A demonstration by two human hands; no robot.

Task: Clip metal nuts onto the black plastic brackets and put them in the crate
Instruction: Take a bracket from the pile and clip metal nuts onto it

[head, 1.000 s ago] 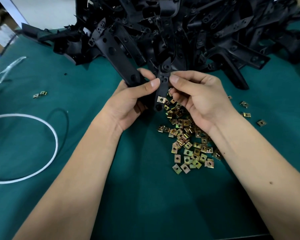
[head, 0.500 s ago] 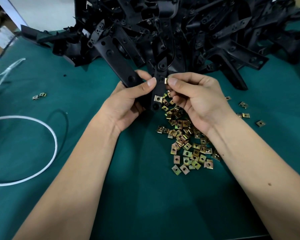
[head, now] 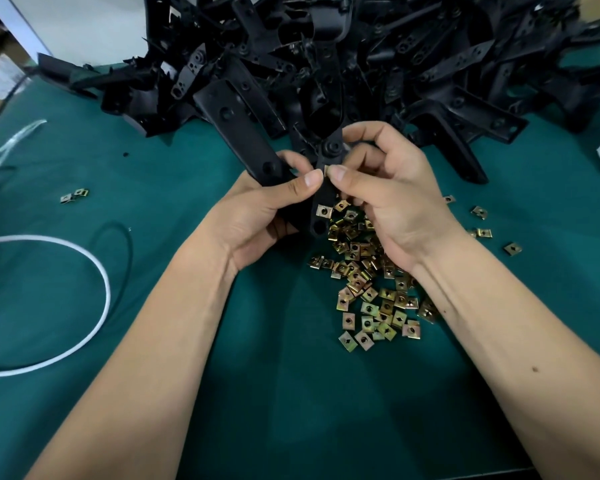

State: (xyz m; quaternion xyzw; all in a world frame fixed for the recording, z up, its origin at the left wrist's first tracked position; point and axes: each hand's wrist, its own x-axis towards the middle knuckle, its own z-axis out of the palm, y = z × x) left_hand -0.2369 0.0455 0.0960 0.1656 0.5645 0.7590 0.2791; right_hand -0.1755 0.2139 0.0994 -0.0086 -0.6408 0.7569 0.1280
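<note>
Black plastic bracket [head: 326, 192], matte, elongated with round holes, is held above the green table [head: 153, 188], gripped by the left hand [head: 264, 213]. Right hand [head: 388, 192] pinches a small brass-coloured metal clip nut [head: 326, 169] against its edge. One nut [head: 324, 211] sits clipped lower down.

Nuts [head: 374, 292] lie on table [head: 291, 393] before bracket pile [head: 361, 64].
</note>
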